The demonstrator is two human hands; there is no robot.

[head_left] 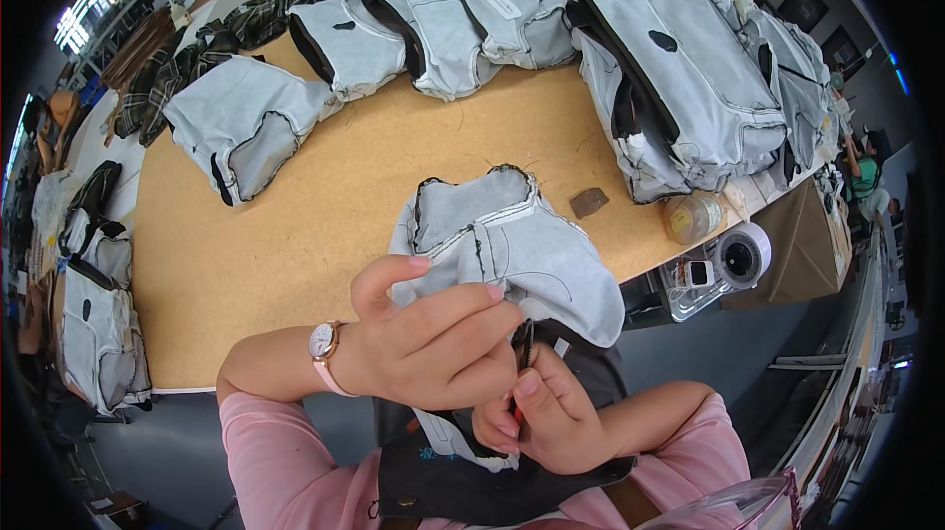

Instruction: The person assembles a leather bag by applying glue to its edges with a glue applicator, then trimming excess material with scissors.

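A light grey inside-out sewn bag with black-bound seams lies over the table's near edge and hangs toward my lap. My left hand, with a watch on its wrist, is closed over the bag's near side. Its fingers are curled and its thumb is hidden. Just below and to the right, my right hand grips a slim dark tool with a red part, its dark tip pointing up beside the left fingertips. Loose threads show on the bag. What the tool's tip touches is hidden.
On the brown table, several similar grey bags line the far side, with a large pile at right. A brown scrap, a jar and a white round device are at right. Another bag is at far left.
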